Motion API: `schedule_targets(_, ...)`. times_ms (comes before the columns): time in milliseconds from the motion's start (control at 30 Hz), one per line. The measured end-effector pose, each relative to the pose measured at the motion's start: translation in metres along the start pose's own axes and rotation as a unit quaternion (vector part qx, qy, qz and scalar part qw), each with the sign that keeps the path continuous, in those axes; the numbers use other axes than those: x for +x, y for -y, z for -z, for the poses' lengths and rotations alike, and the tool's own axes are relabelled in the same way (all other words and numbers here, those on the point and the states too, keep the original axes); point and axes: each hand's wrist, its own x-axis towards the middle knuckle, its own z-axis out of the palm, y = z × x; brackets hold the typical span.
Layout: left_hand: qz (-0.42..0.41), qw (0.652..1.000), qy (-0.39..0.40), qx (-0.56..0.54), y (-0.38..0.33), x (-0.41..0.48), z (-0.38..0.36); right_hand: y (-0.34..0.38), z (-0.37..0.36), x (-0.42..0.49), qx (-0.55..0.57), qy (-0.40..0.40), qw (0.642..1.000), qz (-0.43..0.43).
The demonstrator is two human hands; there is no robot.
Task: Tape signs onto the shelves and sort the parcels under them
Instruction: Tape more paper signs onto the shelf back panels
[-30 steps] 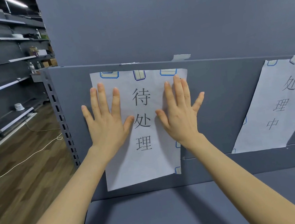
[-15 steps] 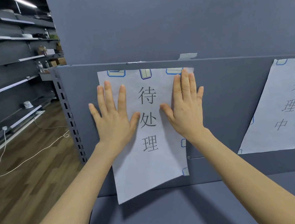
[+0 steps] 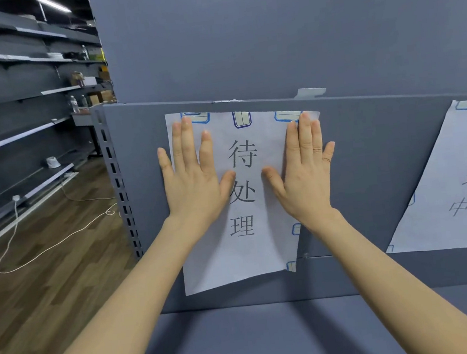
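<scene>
Your left hand (image 3: pixel 195 187) and right hand (image 3: pixel 305 180) lie flat on the sign (image 3: pixel 252 250), which sits against the shelf's back panel (image 3: pixel 370 161). The fingers (image 3: pixel 187 141) are straight and nearly closed together; they press the sheet and grip nothing. Three tape pieces (image 3: pixel 241 118) hold the top edge just above your fingertips, and two more show on the right edge, below your right wrist. No tape is visible on the left edge or the bottom edge, and the lower left corner appears to stand off the panel. Judge this sign as hung but not fully secured. A second sign (image 3: pixel 459 180) is already fixed well to the right of your right fingers. No parcels are in view, so treat sorting as not started. The sign stands in portrait: its long axis runs vertically, parallel to your fingers, with the printed face toward you. Its three characters read from the fingertips down toward the wrists. The top edge slopes slightly down to the right.
</scene>
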Motion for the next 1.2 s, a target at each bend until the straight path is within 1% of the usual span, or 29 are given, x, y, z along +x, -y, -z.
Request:
schedule_targets(200,-0.004,0.999,-0.013,0.043,0.002,0.004,-0.001,-0.002,0.0,0.001,0.0,-0.007,1.0,-0.003)
schedule_targets(467,-0.025,0.997,-0.005,0.078,0.0,0.009,0.007,-0.001,0.004,0.005,-0.024,-0.003,1.0,-0.001)
schedule_targets(633,-0.033,0.993,0.043,0.104,0.006,0.009,0.016,0.006,0.009,0.004,-0.014,0.023,0.999,-0.036)
schedule_targets(767,-0.029,0.984,0.112,0.136,0.006,0.008,0.026,0.014,0.015,0.002,-0.011,0.057,0.995,-0.077)
schedule_targets(900,-0.026,0.983,0.13,0.128,0.006,0.011,0.031,0.016,0.023,0.004,-0.026,0.087,0.992,-0.09)
schedule_targets(1000,-0.023,0.983,0.131,0.13,0.004,0.012,0.034,0.017,0.027,0.005,-0.042,0.094,0.991,-0.089)
schedule_targets(1100,-0.021,0.981,0.172,0.091,0.002,0.012,0.033,0.022,0.028,0.006,-0.055,0.109,0.987,-0.1)
schedule_targets(1200,-0.012,0.984,0.161,0.081,-0.001,0.01,0.032,0.028,0.03,0.008,-0.056,0.131,0.983,-0.115)
